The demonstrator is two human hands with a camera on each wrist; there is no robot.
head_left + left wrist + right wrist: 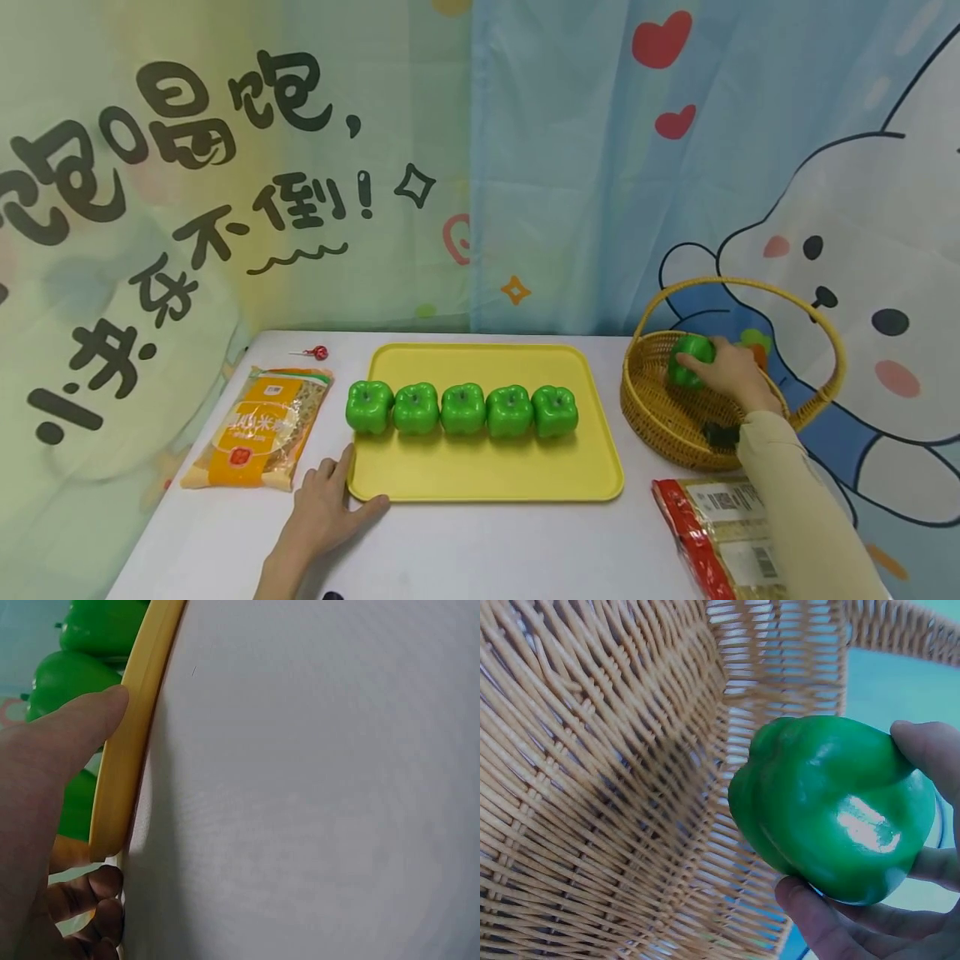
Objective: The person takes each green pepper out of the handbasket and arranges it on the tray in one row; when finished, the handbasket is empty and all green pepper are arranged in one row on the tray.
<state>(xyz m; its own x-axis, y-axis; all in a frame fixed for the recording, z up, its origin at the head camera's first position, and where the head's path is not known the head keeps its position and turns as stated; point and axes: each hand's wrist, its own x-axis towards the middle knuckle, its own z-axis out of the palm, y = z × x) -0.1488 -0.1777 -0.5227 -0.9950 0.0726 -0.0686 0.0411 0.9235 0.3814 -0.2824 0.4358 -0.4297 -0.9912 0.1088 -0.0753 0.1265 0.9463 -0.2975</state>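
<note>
In the head view my right hand [731,371] grips a green bell pepper [690,362] inside the wicker basket [652,429]. Close up in the right wrist view, thumb and fingers wrap the glossy pepper [840,810] near the woven wall. My left hand [322,504] rests around the near left corner of a yellow tray [480,479], fingers spread. In the left wrist view the thumb [90,724] touches the tray's rim [127,750]. Several green bell peppers [462,408] stand side by side in a row on the tray.
A bag of grain [258,429] with an orange label lies left of the tray, below a small red-headed item [320,352]. Another red-edged packet [727,525] lies before the basket, partly under my right sleeve. The basket's tall handle [832,350] arches above it.
</note>
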